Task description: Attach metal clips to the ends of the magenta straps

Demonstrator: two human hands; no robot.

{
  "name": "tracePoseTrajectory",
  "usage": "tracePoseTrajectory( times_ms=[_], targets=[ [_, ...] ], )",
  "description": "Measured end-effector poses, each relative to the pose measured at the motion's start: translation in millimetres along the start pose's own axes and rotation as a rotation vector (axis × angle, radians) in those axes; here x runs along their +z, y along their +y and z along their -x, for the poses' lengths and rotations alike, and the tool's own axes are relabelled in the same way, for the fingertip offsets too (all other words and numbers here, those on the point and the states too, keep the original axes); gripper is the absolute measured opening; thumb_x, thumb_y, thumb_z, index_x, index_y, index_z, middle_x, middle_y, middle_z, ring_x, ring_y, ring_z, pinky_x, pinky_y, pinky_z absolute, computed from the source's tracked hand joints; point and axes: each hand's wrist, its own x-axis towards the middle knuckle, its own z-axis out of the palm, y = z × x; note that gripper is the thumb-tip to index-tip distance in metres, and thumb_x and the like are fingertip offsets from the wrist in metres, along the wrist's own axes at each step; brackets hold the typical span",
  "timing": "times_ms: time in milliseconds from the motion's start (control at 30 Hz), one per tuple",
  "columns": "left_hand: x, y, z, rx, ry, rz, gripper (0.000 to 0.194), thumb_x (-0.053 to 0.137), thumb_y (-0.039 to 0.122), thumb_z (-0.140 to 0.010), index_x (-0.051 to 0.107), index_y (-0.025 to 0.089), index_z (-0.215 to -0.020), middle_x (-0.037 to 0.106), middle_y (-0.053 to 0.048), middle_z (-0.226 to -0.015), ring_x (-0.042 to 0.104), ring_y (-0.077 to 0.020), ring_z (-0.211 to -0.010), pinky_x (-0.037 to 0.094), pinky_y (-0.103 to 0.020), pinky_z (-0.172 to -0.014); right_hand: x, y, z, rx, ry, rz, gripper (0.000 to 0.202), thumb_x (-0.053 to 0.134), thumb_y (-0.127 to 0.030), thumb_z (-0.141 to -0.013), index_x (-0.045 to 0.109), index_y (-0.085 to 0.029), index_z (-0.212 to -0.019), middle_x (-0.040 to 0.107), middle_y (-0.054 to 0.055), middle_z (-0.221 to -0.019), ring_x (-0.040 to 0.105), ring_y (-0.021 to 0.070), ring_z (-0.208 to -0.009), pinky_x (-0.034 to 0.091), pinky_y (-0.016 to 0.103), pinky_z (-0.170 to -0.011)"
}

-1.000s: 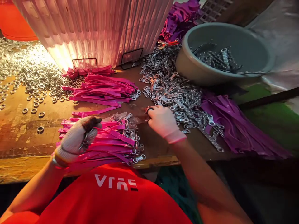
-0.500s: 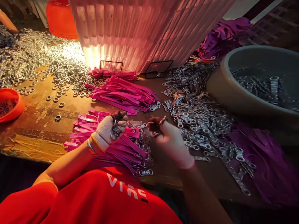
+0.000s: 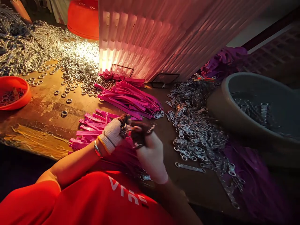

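Observation:
My left hand [image 3: 112, 133], in a white knit glove with dark fingertips, is closed around several metal rings [image 3: 124, 129]. Against its fingertips presses my right hand [image 3: 148, 147], gloved the same way and curled closed. Shiny metal shows at the right fingers, but what they pinch is hidden. Beneath both hands lies a row of pink straps [image 3: 87, 132], with metal rings at their right ends. A second bundle of pink straps [image 3: 131, 98] lies just beyond, its ringed ends pointing right.
Loose rings [image 3: 79, 68] heap up under the red lamp [image 3: 83, 20]. An orange bowl [image 3: 28, 97] sits at left. A ribbed translucent panel [image 3: 140, 37] stands at the back. To the right are a pile of metal double-ring links [image 3: 192, 131], a grey tub [image 3: 217, 100] and purple fabric [image 3: 255, 184].
My right hand has moved left and met my left hand, which still grips the rings. The camera view has turned slightly, shifting most of the table's contents.

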Motion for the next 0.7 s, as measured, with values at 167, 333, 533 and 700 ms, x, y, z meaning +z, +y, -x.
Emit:
tracePoseTrajectory(
  times_ms=[167, 333, 533, 700],
  targets=[
    [-14.9, 10, 29, -0.223, -0.236, 0.302, 0.024, 0.069, 0.035, -0.077, 0.064, 0.013, -0.087, 0.055, 0.002, -0.066, 0.040, -0.0027, -0.043, 0.028, -0.015, -0.038, 0, 4, -1, 0.231, 0.243, -0.252, 0.024, 0.059, -0.029, -0.089, 0.065, -0.022, -0.111, 0.069, 0.006, -0.106, 0.063, 0.0211, -0.096, 0.051, 0.037, -0.085],
    [-22.2, 12, 52, -0.119, -0.252, 0.042, 0.025, 0.061, 0.039, -0.086, 0.062, 0.015, -0.093, 0.049, 0.005, -0.053, 0.037, -0.0062, -0.040, 0.027, -0.018, -0.039, 2, 7, 2, 0.088, 0.199, 0.021, 0.028, 0.051, -0.022, -0.089, 0.064, -0.023, -0.114, 0.067, 0.006, -0.103, 0.060, 0.0220, -0.096, 0.048, 0.039, -0.087],
    [-36.9, 6, 41, 0.301, -0.257, -0.518, 0.017, 0.053, 0.027, -0.090, 0.053, 0.015, -0.078, 0.055, 0.000, -0.072, 0.045, -0.0098, -0.062, 0.036, -0.023, -0.059, -16, 5, -13, -0.267, -0.260, 0.684, 0.034, 0.050, -0.012, -0.074, 0.068, -0.010, -0.102, 0.063, 0.018, -0.101, 0.053, 0.0289, -0.092, 0.039, 0.039, -0.075],
    [-41.6, 11, 43, 0.109, -0.397, -0.510, 0.025, 0.048, 0.034, -0.092, 0.047, 0.017, -0.074, 0.048, 0.003, -0.065, 0.038, -0.0093, -0.056, 0.030, -0.023, -0.052, -31, 4, -18, -0.352, -0.543, 0.793, 0.012, 0.057, -0.023, -0.072, 0.059, -0.018, -0.061, 0.058, 0.007, -0.062, 0.044, 0.0183, -0.060, 0.025, 0.034, -0.060]
  ],
)
